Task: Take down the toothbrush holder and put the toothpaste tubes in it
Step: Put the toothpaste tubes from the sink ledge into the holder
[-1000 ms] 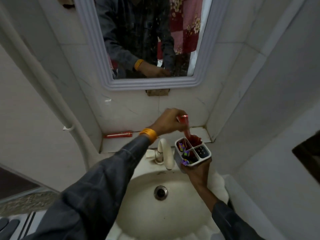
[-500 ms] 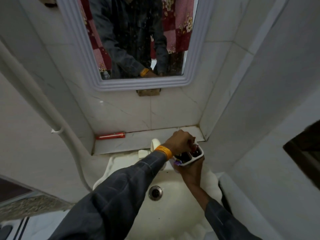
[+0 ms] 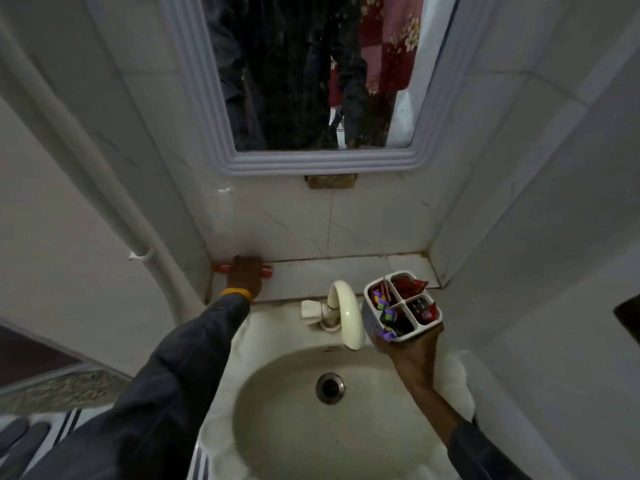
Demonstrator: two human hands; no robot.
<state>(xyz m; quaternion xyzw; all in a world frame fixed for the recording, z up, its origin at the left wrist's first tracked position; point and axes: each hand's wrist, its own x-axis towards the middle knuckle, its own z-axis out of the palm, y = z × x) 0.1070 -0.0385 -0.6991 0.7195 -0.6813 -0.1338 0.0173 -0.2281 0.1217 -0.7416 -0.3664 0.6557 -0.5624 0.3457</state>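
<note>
My right hand (image 3: 414, 353) grips the white four-compartment toothbrush holder (image 3: 372, 315) from below, over the right side of the basin. A red toothpaste tube (image 3: 410, 286) sticks out of its back compartment, and purple and green toothbrushes (image 3: 387, 315) fill the left ones. A second red toothpaste tube (image 3: 267, 270) lies on the tiled ledge (image 3: 346, 271) at the far left corner. My left hand (image 3: 244, 276) is stretched out over this tube, with fingers curled on its middle. Only the tube's two ends show.
A cream tap (image 3: 346, 313) stands between my hands at the back of the basin (image 3: 277, 410). A framed mirror (image 3: 311, 161) hangs above the ledge. A white pipe (image 3: 114, 209) runs down the left wall, and tiled walls close in on the right.
My left hand left the holder after pushing a red tube into it, and moved left onto the tube on the ledge. The holder stays in my right hand.
</note>
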